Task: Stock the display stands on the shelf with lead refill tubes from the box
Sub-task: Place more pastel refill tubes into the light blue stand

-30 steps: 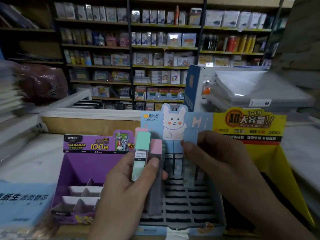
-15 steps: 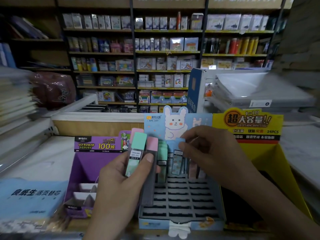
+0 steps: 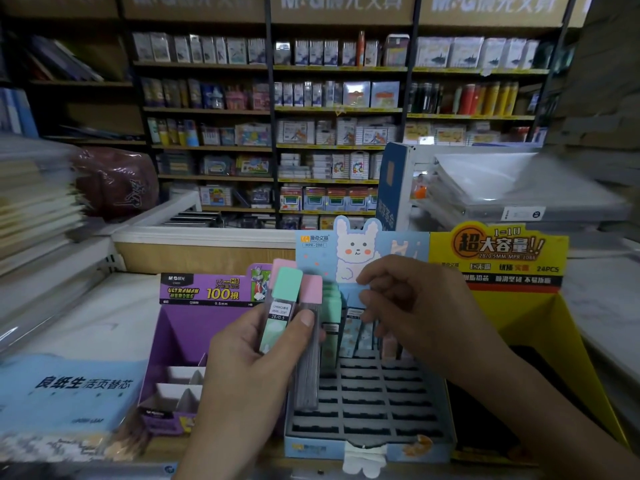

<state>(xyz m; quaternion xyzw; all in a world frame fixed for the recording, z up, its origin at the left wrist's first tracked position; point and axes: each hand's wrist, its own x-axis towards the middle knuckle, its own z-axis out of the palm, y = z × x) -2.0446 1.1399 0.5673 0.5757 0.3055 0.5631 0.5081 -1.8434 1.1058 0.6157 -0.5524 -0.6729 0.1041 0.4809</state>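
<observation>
gripped in left hand (image 3: 256,368): a fan of lead refill tubes (image 3: 285,306), caps up, long axes near upright, just left of the blue display stand (image 3: 311,445). right hand (image 3: 426,313) curled over the filled back row (image 3: 330,327), unclear whether pinching anything. from there, next tube to the left, empty slots (image 3: 367,403) just in front and below.

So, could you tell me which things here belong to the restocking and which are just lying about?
Job: tubes in left hand; right hand; blue stand; purple stand; yellow stand.
Lying about: paper pack; maroon bag; folders.
</observation>
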